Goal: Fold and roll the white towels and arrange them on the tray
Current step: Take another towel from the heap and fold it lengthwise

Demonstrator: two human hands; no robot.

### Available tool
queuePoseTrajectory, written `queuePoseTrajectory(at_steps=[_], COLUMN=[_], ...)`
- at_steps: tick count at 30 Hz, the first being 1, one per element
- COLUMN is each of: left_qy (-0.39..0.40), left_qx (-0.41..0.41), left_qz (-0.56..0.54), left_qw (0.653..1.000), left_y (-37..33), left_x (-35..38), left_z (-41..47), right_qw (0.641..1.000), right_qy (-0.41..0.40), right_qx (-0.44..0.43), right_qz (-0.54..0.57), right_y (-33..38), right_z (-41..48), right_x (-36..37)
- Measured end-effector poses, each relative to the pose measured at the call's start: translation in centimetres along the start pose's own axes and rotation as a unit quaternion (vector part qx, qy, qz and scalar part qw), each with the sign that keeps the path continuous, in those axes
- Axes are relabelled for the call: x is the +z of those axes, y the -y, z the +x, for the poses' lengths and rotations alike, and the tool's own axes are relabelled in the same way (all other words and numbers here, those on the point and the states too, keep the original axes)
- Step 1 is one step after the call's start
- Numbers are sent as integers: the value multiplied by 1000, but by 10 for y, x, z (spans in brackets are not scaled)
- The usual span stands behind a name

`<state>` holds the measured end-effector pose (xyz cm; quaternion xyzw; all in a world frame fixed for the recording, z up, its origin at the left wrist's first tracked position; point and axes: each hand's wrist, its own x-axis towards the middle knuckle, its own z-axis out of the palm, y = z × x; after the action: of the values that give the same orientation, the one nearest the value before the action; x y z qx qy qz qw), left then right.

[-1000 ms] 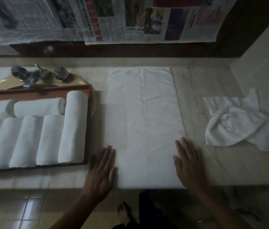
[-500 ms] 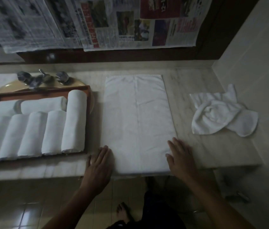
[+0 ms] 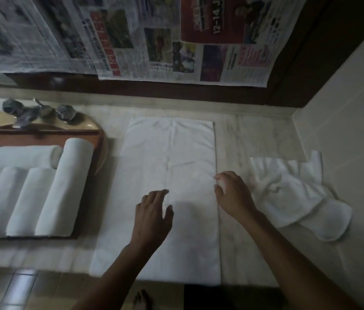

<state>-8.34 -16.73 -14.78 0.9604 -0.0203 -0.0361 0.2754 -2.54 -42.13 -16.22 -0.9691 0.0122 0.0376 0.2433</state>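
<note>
Flat towel (image 3: 170, 198) lies lengthwise in the ctr of the counter (image 3: 254, 139), folded to a long white strip w/ a faint crease down its middle; near end reaches the counter's front edge. Left hand (image 3: 152, 218) rests palm-down on the strip's near half, fingers loose and slightly spread, gripping nothing. Right hand (image 3: 232, 195) sits at the strip's right edge, about halfway along, fingers curled in and thumb tucked against them, pinching the edge.

Crumpled towel (image 3: 295, 193) lies in a heap just right of the right hand, close to the side wall, apart from the flat towel.

Tray (image 3: 97, 142), dark wood, sits left of the flat towel, over the sink (image 3: 91, 126). Rolled towels (image 3: 64, 186) fill it: a row side by side running front to back, the rightmost roll longer than the rest, plus rolls laid crosswise behind the shorter ones. Row's left end is cut off by the frame.

Tap (image 3: 31, 113) w/ 2 knobs stands behind the tray. Newspaper sheets (image 3: 176, 41) hang on the back wall above the counter. A bare foot (image 3: 142, 298) shows on the floor below, btwn the forearms. Light is dim.
</note>
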Motion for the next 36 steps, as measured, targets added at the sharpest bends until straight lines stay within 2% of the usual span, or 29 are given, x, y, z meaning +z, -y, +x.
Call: queuePoseTrajectory(at_steps=[7, 10, 16, 22, 25, 28, 33, 35, 36], left_qy=[28, 41, 51, 44, 13, -11, 7, 9, 19], left_qx=[-45, -38, -62, -80, -72, -88, -77, -70, -73], left_qz=[-98, -69, 2, 37, 67, 65, 35, -22, -58], left_qw=[994, 996, 997, 995, 995, 994, 996, 997, 995], left_y=[-68, -84, -101, -107, -108, -111, -124, -131, -133], left_x=[46, 64, 95, 112, 119, 124, 127, 122, 114], left_z=[50, 65, 81, 84, 86, 90, 92, 94, 94], right_qw=[1000, 1000, 998, 995, 993, 994, 980, 958, 935], right_qy=[-7, -7, 2, 63, 100, 104, 69, 76, 91], right_qx=[6, 18, 30, 30, 28, 25, 79, 114, 137], right_qz=[7, 10, -51, -68, -57, -6, 171, 252, 313], right_y=[-13, -13, -14, -15, -17, -23, -30, -31, -29], right_z=[125, 176, 259, 304, 312, 318, 312, 308, 306], right_x=[-20, -20, -12, -6, -14, -34, -57, -61, -65])
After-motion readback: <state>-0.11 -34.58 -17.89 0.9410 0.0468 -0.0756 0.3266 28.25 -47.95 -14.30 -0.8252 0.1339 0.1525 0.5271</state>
